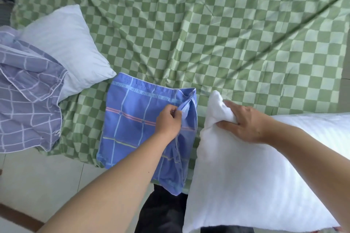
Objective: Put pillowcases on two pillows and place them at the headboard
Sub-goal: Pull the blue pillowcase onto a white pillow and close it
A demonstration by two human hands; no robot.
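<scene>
Hands: left hand (168,119) pinches the fabric at the open end of the blue pillowcase (140,125), fingers curled on the hem; right hand (244,121) grips a bunched corner of the white pillow (255,172), fingers wrapped around the corner.
Bed: green checkered sheet (227,34) covers almost the whole view, wrinkled, with long folds running from the middle toward the upper right. Large part of it behind the hands is free of objects.
White pillow: big, bare, held in front of the person on the right side. Its gripped corner points toward the bed, just beside the opening of the blue pillowcase but apart from it.
Blue pillowcase: lies flat at the near edge of the bed, with light lines and a "SLEEP" band along the far edge. Its near corner hangs over the bed edge toward the floor.
Second pillow (66,49): white, on the left side of the bed, near the blue pillowcase. One corner points to it, almost touching.
Purple pillowcase (28,100): grid pattern, covers the left end of the second pillow; loose part hangs over the bed edge.
Floor (47,176): pale tiles at lower left, below the bed edge.
</scene>
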